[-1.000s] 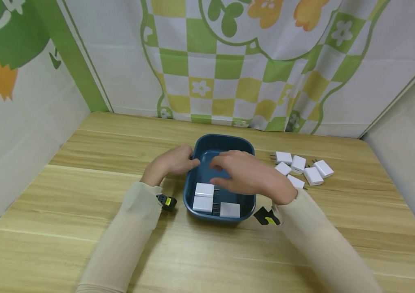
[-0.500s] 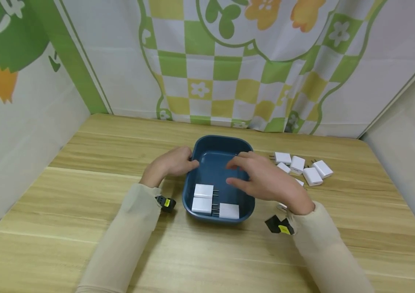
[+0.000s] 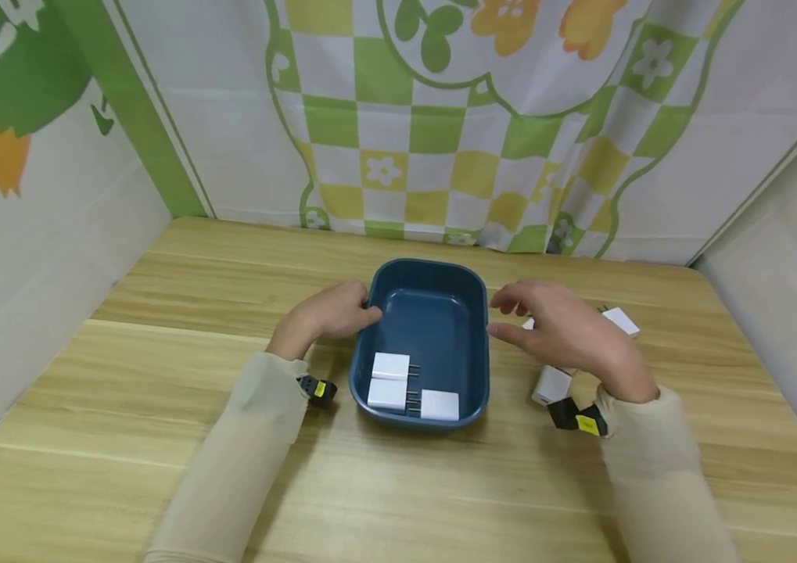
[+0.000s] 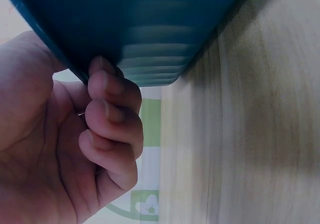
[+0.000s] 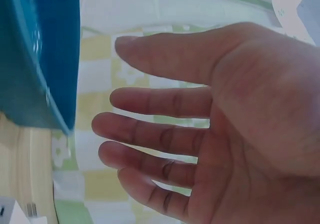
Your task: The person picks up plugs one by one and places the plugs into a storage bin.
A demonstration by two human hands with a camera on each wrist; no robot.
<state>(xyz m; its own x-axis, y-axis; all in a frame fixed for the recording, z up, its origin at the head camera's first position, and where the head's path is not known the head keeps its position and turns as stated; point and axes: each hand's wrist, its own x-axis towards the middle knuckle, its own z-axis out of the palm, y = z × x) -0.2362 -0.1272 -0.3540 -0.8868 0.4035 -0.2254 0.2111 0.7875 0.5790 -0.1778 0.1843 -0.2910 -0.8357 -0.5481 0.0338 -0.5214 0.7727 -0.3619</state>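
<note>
A dark blue plastic bin (image 3: pixel 433 344) stands on the table with three white charger plugs (image 3: pixel 389 392) at its near end, metal prongs showing. My left hand (image 3: pixel 331 311) grips the bin's left rim, thumb inside; in the left wrist view its fingers (image 4: pixel 112 116) curl against the outer wall. Just beyond the right rim hovers my right hand (image 3: pixel 567 328), which holds nothing. The right wrist view shows its fingers (image 5: pixel 150 134) extended and apart. Below the hand lies a charger plug (image 3: pixel 553 385); others are partly or wholly hidden behind it.
Another charger plug (image 3: pixel 621 321) lies on the wooden table (image 3: pixel 180 352) at the right. A patterned curtain (image 3: pixel 440 141) hangs along the table's back edge, and white cloth walls stand on both sides.
My right hand has moved right, from over the bin to outside its right rim, now covering most of the loose plugs. The left hand stays on the left rim.
</note>
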